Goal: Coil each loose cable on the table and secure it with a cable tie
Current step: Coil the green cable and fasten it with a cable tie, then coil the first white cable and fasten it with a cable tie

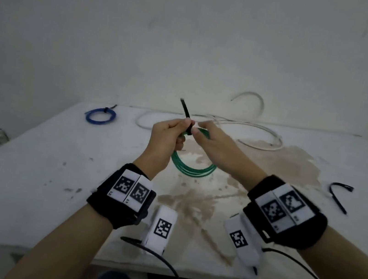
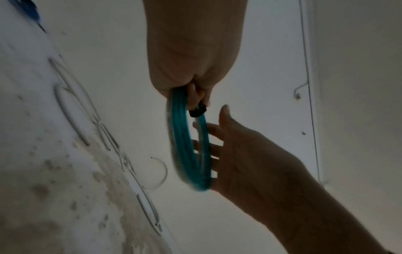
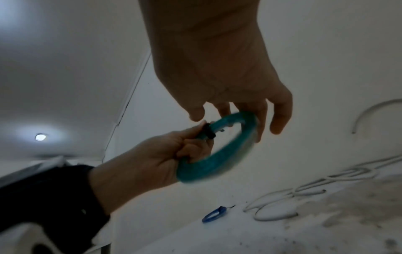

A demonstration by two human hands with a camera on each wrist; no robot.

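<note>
A green cable coil (image 1: 191, 168) hangs above the white table (image 1: 28, 175), and my left hand (image 1: 172, 132) grips its top. A black cable tie (image 1: 185, 110) is wrapped round the coil at that grip, its tail sticking up and away. In the left wrist view the tie's head (image 2: 196, 111) sits just below my left fingers on the coil (image 2: 185, 146). My right hand (image 1: 211, 141) is beside the coil with straight, spread fingers (image 2: 214, 147) lying against it. The right wrist view shows those fingers (image 3: 280, 116) loosely over the coil (image 3: 217, 154), not closed.
A blue coil (image 1: 100, 115) with a tie on it lies at the table's back left. A long loose white cable (image 1: 251, 130) sprawls along the back edge by the wall. A spare black tie (image 1: 338, 195) lies at the right. A brown stain (image 1: 271, 158) marks the middle.
</note>
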